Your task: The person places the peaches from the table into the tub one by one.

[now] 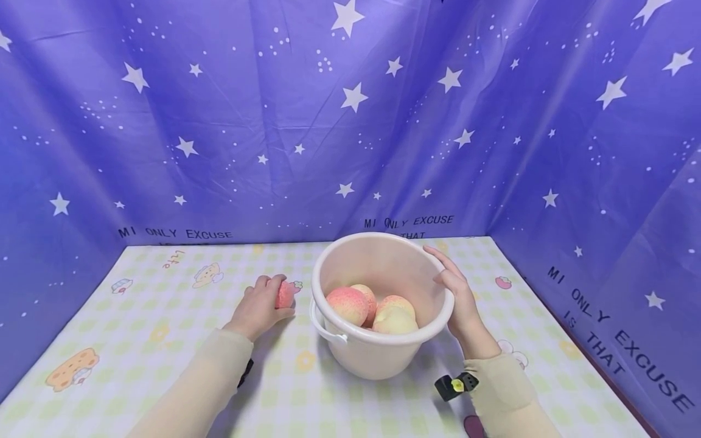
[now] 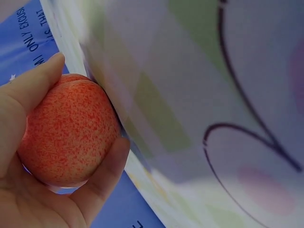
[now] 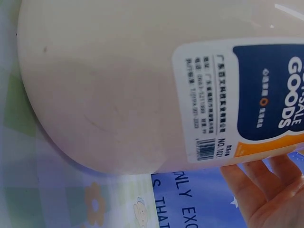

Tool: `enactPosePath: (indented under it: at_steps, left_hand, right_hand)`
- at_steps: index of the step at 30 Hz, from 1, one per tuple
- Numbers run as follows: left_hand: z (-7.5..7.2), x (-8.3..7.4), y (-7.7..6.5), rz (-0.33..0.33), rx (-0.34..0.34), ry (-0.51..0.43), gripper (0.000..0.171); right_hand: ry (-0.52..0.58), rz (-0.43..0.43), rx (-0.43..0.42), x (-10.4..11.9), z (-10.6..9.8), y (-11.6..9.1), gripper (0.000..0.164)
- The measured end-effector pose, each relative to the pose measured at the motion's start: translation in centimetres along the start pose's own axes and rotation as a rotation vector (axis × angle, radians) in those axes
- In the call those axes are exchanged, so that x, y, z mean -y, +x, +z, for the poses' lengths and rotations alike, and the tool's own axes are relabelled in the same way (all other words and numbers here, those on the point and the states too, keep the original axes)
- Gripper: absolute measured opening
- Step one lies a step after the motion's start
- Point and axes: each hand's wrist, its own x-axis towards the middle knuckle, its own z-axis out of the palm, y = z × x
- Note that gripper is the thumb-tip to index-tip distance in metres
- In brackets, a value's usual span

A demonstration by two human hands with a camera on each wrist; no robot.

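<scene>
My left hand curls round a red-pink peach at the tablecloth, left of the bucket. In the left wrist view, thumb and fingers hold that speckled peach from opposite sides, right by the cloth. A pale pink bucket stands upright in the middle of the table. Several yellow and red peaches lie inside it. At the bucket's right side, my right hand grips the rim. The right wrist view shows its fingers against the outer wall, below a printed label.
The bucket's white handle hangs down on its left side. A checked cloth with cartoon prints covers the table. Blue star-patterned curtains enclose the back and both sides. A black wrist device sits at the right sleeve.
</scene>
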Motion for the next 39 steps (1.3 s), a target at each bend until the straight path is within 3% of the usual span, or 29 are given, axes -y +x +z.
enactPosePath:
  at_steps: [13, 39]
  left_hand:
    - [-0.1, -0.1, -0.2, 0.004, -0.032, -0.058, 0.077]
    - [-3.0, -1.7, -1.0, 0.038, -0.123, -0.125, 0.076]
  right_hand:
    - [0.008, -0.002, -0.004, -0.1, -0.1, 0.0, 0.068]
    - [0.012, 0.002, -0.005, 0.0, 0.1, 0.0, 0.069]
